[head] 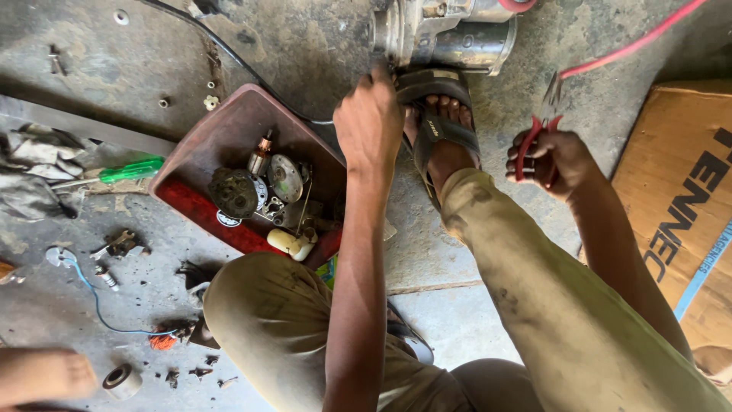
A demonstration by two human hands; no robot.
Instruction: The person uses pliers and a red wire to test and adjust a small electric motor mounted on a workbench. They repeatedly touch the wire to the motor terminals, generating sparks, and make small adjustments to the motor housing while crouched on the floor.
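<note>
Now left hand (370, 122) touching motor housing (450, 34); right hand (550, 160) gripping pliers (543, 122).

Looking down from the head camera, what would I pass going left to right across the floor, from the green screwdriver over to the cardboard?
Green-handled screwdriver → red tray of motor parts → left hand by the metal motor housing → sandalled foot → right hand gripping red-handled pliers → cardboard box.

Sunlight is falling across a stained, cracked concrete floor (305, 46). A flattened cardboard sheet (679, 206) is lying right of a red tray (221, 137); left of the tray, crumpled rags (34, 172) and small metal scraps (122, 244) are littering the floor.
</note>
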